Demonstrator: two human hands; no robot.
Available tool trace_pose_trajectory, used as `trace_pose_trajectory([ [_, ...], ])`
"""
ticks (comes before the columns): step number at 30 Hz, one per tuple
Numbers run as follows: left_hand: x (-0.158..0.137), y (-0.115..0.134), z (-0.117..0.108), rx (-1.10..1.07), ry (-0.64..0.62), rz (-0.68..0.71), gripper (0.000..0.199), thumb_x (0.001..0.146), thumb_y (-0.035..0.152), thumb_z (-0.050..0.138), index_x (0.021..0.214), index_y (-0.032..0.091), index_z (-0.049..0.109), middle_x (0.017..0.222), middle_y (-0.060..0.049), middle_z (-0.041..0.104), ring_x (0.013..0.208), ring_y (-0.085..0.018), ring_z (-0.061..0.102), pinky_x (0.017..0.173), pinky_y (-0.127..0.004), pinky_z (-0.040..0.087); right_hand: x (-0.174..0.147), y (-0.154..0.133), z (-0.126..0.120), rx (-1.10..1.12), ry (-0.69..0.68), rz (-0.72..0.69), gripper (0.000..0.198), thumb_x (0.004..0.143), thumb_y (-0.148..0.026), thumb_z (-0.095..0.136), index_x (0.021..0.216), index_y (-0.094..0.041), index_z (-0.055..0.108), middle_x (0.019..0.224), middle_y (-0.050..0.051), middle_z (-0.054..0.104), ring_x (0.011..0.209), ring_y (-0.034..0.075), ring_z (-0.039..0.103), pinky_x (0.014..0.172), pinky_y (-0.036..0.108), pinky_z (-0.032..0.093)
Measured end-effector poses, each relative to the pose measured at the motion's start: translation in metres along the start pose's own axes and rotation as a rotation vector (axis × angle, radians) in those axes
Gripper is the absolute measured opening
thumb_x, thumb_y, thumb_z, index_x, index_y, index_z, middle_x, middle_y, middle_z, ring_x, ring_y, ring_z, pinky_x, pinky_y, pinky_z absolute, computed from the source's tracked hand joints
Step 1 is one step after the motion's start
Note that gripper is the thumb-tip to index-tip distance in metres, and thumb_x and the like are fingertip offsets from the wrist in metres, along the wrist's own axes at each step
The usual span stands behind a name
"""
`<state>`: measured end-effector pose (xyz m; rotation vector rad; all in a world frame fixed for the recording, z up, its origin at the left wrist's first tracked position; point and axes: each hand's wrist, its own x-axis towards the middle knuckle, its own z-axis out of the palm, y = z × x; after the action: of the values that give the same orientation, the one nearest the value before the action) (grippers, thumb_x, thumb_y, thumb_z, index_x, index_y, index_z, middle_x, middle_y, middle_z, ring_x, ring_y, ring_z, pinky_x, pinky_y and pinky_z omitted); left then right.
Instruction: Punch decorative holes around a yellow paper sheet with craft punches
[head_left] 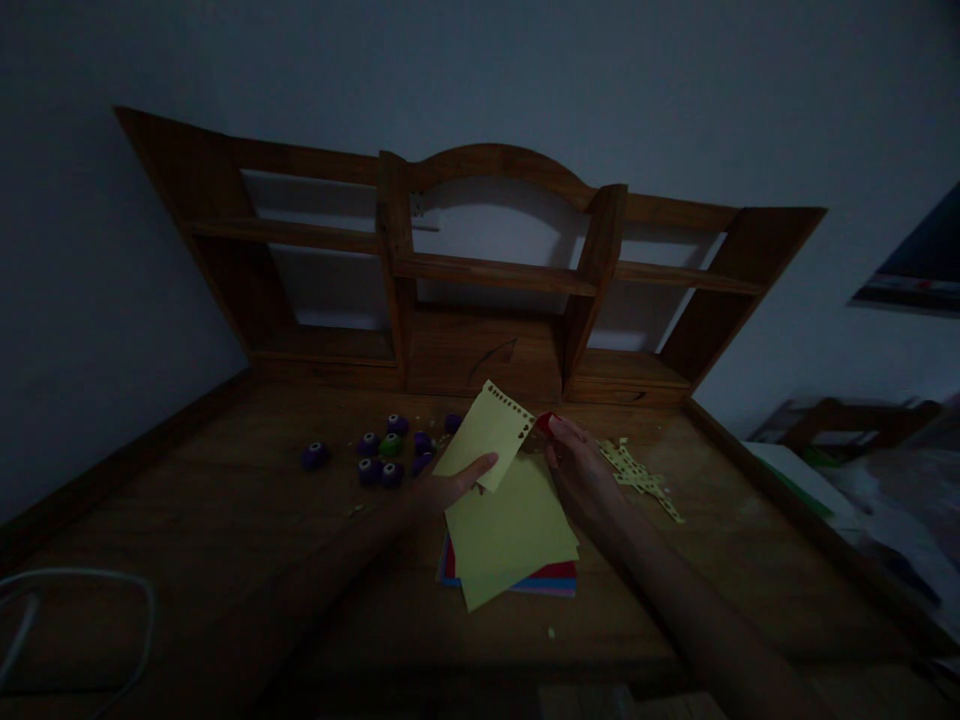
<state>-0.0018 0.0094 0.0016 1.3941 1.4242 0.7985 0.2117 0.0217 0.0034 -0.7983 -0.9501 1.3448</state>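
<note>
In my left hand [461, 482] is a yellow sheet of paper [484, 432], with the thumb on top of it. A row of small punched holes runs along its far edge. At the sheet's far right corner my right hand [576, 455] is closed on a red paper punch [548, 422], mostly hidden by the fingers. Below both hands lie larger yellow sheets [514, 530] on a stack of red, blue and pink sheets [555, 582]. Several purple paper punches [315, 456] and a green one [391, 446] sit left of the held sheet.
Cut yellow strips with holes [637, 475] lie in a pile on the right of the wooden desk [360, 600]. A wooden shelf unit [491, 270] stands along the back. A white cable [146, 610] loops at the lower left. Paper scraps [551, 632] are scattered about. The room is dim.
</note>
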Motion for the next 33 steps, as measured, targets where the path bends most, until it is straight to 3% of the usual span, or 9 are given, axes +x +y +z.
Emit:
trace_pose_trajectory([
  [13, 0.002, 0.002, -0.001, -0.065, 0.009, -0.016, 0.06, 0.07, 0.063, 0.062, 0.11, 0.019, 0.065, 0.112, -0.01, 0.067, 0.107, -0.026, 0.061, 0.098, -0.033, 0.045, 0.0, 0.01, 0.004, -0.066, -0.032, 0.041, 0.025, 0.071, -0.035, 0.075, 0.091, -0.02, 0.07, 0.088, 0.002, 0.069, 0.054, 0.007, 0.049, 0.049, 0.022, 0.036],
  [25, 0.011, -0.008, 0.008, -0.072, -0.046, 0.114, 0.055, 0.075, 0.062, 0.057, 0.105, 0.016, 0.067, 0.105, -0.01, 0.07, 0.094, -0.026, 0.066, 0.082, -0.032, 0.053, -0.009, 0.012, 0.018, -0.143, -0.043, 0.126, 0.033, 0.061, -0.034, 0.082, 0.086, -0.017, 0.068, 0.061, -0.002, 0.063, 0.046, 0.007, 0.05, 0.046, 0.021, 0.036],
  [29, 0.013, -0.014, 0.01, -0.045, -0.105, 0.088, 0.059, 0.076, 0.064, 0.053, 0.108, 0.016, 0.067, 0.101, -0.009, 0.071, 0.091, -0.026, 0.067, 0.082, -0.033, 0.053, -0.01, 0.014, 0.018, -0.157, -0.057, 0.121, 0.033, 0.06, -0.033, 0.083, 0.083, -0.017, 0.067, 0.059, -0.002, 0.062, 0.045, 0.008, 0.05, 0.045, 0.02, 0.034],
  [33, 0.014, -0.014, 0.011, -0.06, -0.096, 0.153, 0.055, 0.077, 0.061, 0.054, 0.109, 0.018, 0.066, 0.106, -0.008, 0.069, 0.097, -0.026, 0.065, 0.087, -0.034, 0.051, -0.011, 0.013, 0.02, -0.178, -0.079, 0.111, 0.031, 0.061, -0.034, 0.082, 0.081, -0.016, 0.066, 0.055, -0.003, 0.06, 0.043, 0.006, 0.047, 0.042, 0.02, 0.031],
])
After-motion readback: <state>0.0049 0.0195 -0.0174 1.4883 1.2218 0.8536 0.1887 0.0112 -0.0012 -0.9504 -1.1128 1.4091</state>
